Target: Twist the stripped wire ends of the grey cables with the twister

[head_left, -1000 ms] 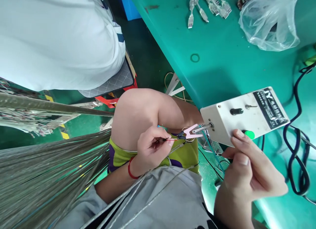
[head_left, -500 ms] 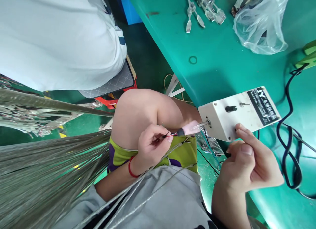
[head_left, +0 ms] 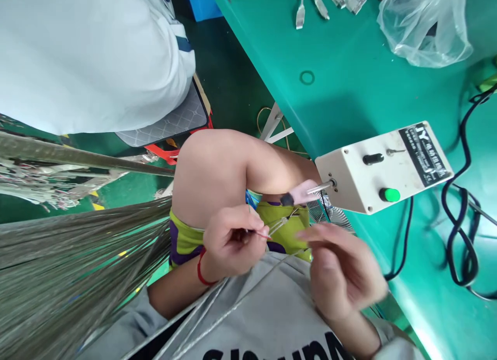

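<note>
Thin cable wires (head_left: 264, 235), one of them red, are pinched between the thumb and finger of my left hand (head_left: 235, 241), above my lap. My right hand (head_left: 347, 267) is slightly blurred, its fingers apart and nothing visible in it, just right of the wires. Beyond both hands a white machine box (head_left: 382, 168) with a green button sits at the table's edge. From its near end sticks a metal shaft with a pink, dark-tipped piece (head_left: 301, 192). Another cable end with bare wires (head_left: 285, 220) lies over my green shorts.
The green table (head_left: 334, 54) holds USB cable ends (head_left: 310, 5), a clear plastic bag (head_left: 430, 28) and a coiled black cord (head_left: 468, 235). A bundle of grey cables (head_left: 97, 277) hangs at the left. Another person in white (head_left: 93, 59) sits at upper left.
My right hand has left the machine box and come toward my left hand, uncovering the green button. My left hand has drawn the wires back from the pink piece. The view has shifted slightly.
</note>
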The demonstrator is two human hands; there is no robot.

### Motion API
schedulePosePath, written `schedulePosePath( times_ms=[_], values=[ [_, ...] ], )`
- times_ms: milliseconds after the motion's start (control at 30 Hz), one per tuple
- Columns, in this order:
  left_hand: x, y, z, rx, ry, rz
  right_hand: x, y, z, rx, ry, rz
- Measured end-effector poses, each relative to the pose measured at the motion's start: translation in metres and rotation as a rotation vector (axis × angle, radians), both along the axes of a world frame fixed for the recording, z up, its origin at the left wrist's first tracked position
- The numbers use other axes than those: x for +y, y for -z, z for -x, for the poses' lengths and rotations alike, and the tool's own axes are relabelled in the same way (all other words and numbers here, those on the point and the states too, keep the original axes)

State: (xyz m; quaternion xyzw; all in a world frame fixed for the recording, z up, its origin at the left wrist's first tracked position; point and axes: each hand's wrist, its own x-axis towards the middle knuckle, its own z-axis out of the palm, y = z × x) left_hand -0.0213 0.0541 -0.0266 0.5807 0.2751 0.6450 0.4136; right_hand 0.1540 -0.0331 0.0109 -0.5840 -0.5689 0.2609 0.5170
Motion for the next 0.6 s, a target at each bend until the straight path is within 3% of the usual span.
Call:
schedulePosePath(
  times_ms=[100,233,433,600],
  values=[
    [-0.005,0.0,-0.004,0.022,0.089,-0.053,0.009,-0.012,0.026,0.372,-0.134,0.178],
    [-0.009,0.002,-0.006,0.079,0.143,-0.145,0.015,-0.012,0.035,0.753,-0.102,0.279],
    [-0.013,0.008,-0.013,0.137,0.03,-0.139,0.022,-0.016,0.034,1.062,-0.063,0.439],
    [-0.015,0.011,-0.016,0.122,0.013,-0.12,0.029,-0.02,0.037,1.156,-0.067,0.544]
  ],
)
